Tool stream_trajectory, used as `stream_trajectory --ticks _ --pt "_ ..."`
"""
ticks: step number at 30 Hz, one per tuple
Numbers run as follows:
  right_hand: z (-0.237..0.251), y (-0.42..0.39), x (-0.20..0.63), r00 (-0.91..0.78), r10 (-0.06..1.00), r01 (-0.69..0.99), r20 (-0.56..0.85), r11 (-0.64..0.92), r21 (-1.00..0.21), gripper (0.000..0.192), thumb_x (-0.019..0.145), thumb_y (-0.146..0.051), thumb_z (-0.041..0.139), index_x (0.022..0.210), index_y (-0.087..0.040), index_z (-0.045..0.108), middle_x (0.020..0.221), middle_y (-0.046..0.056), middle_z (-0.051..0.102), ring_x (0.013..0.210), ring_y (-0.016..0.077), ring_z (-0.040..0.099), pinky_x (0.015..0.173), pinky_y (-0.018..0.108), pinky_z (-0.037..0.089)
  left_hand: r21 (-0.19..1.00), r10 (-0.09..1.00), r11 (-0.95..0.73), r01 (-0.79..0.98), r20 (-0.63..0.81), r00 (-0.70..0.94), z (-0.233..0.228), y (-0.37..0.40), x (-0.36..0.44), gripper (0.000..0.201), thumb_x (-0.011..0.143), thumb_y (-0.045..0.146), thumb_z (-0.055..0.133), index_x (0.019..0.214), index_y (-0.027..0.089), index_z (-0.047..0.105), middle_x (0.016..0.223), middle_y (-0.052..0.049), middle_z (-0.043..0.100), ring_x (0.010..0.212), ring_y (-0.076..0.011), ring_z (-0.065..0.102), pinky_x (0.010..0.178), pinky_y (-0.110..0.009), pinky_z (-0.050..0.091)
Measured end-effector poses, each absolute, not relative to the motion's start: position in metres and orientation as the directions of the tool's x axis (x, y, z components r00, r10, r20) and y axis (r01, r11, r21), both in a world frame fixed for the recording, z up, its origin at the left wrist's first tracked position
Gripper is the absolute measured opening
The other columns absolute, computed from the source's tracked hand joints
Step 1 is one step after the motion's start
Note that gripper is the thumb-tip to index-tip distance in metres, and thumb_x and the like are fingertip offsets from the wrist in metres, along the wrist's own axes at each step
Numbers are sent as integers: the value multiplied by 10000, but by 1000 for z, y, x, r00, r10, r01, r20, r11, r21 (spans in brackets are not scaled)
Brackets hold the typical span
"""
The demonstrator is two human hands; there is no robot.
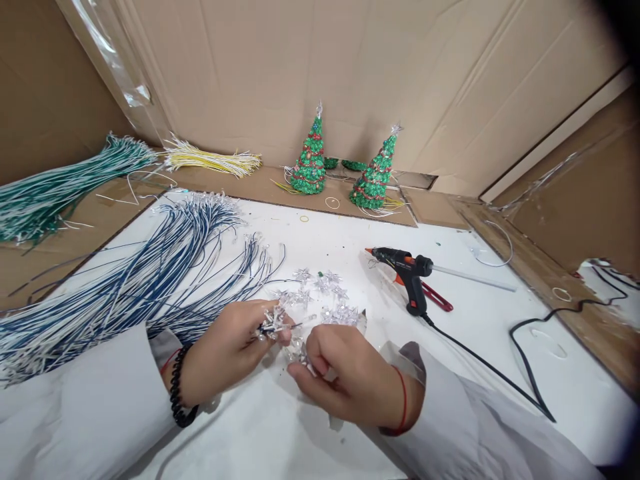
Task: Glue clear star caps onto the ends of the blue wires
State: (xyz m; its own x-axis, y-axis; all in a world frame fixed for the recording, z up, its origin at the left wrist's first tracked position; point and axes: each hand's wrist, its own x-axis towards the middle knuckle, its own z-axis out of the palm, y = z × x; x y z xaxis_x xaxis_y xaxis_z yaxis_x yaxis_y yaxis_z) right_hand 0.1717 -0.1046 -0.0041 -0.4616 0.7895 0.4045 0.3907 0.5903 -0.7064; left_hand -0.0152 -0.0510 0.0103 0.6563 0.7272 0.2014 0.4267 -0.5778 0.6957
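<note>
My left hand (230, 350) is closed around a small bunch of clear-tipped LED wires (273, 321). One clear LED sticks out of the bunch toward the right. Close beside it, my right hand (350, 373) has its fingers curled in, thumb near the index finger; what they hold, if anything, is hidden. Clear plastic stars (343, 315) lie loose on the white tabletop just beyond both hands. Behind my left hand spreads a large bundle of blue and white LED wires (165, 247), with a thinner group of blue wires (245, 273) next to it.
A black glue gun (407, 267) with a glue stick lies to the right, a red-handled tool (437, 297) beside it. Its black cord (480, 357) runs rightward. Two beaded green trees (310, 160) stand by the cardboard wall. Green wires (80, 180) and yellow wires (215, 159) lie back left.
</note>
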Motion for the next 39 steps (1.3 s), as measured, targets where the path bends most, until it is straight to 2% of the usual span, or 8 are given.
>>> stream_trajectory --ticks 6,9,12,19,23,27,32,39 --pt "-13 -100 176 -537 771 450 343 605 -656 278 862 -237 498 713 -220 265 602 -51 412 507 88 351 488 201 287 802 859 -420 425 199 473 11 -46 -18 195 851 318 498 753 176 588 717 9 633 691 -149 594 660 -224 444" --pt "-13 -99 178 -619 711 441 334 666 -602 239 887 -220 440 708 -217 282 619 -31 458 549 101 399 506 207 312 835 871 -404 374 227 436 10 -46 -18 149 849 305 513 818 182 590 871 -19 637 853 -170 586 764 -242 445" --pt "-9 -98 182 -546 761 479 352 627 -614 252 874 -275 474 689 -212 315 579 -46 436 507 90 365 488 210 294 837 863 -438 329 288 416 11 -46 -19 94 839 270 529 816 184 559 973 -34 599 944 -174 544 829 -252 421" --pt "1 -84 205 -160 925 652 346 362 -666 238 850 -275 524 683 -196 373 516 -74 373 459 75 344 474 210 280 947 930 -218 235 129 345 9 -49 -21 197 826 364 531 780 173 511 648 15 500 557 -105 447 507 -213 385" --pt "2 -80 211 -263 915 760 305 391 -519 91 806 -243 595 832 -181 533 694 4 531 709 156 479 633 275 385 971 937 -164 175 97 335 5 -50 -20 231 820 394 545 830 166 511 591 31 485 496 -85 394 455 -201 339" --pt "-2 -82 207 -398 887 757 236 462 -461 189 772 -253 643 945 -189 598 912 67 544 886 217 455 743 352 419 978 938 -146 147 90 335 7 -50 -20 233 825 392 548 867 170 494 570 42 492 489 -84 397 458 -200 343" --pt "-7 -86 201 -365 910 769 197 414 -487 148 807 -133 556 943 -187 581 895 62 538 860 207 467 751 363 438 988 950 -125 86 94 299 8 -49 -19 227 820 392 561 823 180 478 587 32 525 539 -97 444 497 -201 369" --pt "-7 -85 199 -285 907 637 311 422 -645 174 818 -86 527 948 -193 570 860 42 525 774 162 498 685 308 443 966 934 -203 158 143 328 9 -47 -20 190 831 373 535 816 187 500 749 -22 585 698 -144 529 589 -222 427"
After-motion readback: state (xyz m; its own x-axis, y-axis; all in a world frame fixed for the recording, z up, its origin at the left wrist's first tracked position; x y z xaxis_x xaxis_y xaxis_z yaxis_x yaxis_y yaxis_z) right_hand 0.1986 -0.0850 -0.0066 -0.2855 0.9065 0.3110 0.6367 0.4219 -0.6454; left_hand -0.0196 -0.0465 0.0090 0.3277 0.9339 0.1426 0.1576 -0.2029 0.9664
